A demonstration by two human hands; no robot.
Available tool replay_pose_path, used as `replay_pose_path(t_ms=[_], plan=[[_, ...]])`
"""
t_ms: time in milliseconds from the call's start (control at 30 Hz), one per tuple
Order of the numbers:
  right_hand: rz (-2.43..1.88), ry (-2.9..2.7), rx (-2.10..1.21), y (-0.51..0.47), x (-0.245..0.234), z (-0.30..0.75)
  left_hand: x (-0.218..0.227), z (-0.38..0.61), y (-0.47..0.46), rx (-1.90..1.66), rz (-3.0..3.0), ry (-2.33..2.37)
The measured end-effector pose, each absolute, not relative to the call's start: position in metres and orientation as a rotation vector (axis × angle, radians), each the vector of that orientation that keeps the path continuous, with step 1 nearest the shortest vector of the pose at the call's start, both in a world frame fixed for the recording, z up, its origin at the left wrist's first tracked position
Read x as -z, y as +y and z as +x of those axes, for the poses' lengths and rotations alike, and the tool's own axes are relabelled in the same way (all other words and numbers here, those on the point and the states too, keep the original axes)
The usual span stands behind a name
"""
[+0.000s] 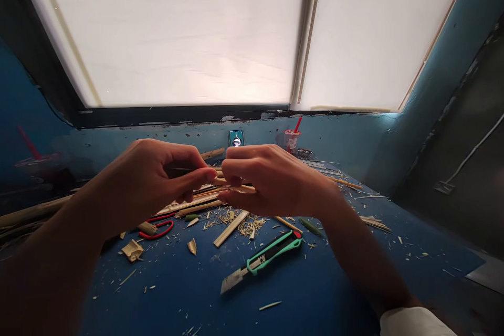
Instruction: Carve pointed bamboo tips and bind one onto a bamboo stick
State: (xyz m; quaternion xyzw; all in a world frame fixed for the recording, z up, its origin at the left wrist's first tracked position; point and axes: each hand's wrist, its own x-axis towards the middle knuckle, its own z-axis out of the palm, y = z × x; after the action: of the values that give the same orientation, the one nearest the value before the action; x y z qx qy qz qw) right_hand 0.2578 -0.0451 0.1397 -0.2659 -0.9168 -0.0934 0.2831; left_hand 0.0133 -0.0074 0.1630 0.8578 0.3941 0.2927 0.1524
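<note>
My left hand pinches one end of a thin bamboo stick between thumb and forefinger, above the middle of the blue table. Curled round the same stick from the other side is my right hand, its thumb below and fingers above. The fingers hide much of the stick. Below them lies a green-and-black utility knife with its blade out, pointing lower left. A flat bamboo strip rests on the table among small shavings. Red-handled scissors lie partly under my left hand.
Several bamboo strips lie behind my hands. Bamboo poles extend at the left. Against the wall stand a phone and a cup with a red straw. Another cup is at far left. Scraps litter the blue table.
</note>
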Motion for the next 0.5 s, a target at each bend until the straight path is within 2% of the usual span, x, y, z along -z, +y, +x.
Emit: replay_pose_path(t_ms=[233,500], plan=[[-0.619,-2.398,0.173,-0.045,-0.137,0.255,-0.16,0.014,-0.006,-0.8,2.498,1.105],[-0.544,-2.231,0.135,-0.023,-0.133,0.255,-0.167,0.015,-0.01,-0.937,2.43,0.92]])
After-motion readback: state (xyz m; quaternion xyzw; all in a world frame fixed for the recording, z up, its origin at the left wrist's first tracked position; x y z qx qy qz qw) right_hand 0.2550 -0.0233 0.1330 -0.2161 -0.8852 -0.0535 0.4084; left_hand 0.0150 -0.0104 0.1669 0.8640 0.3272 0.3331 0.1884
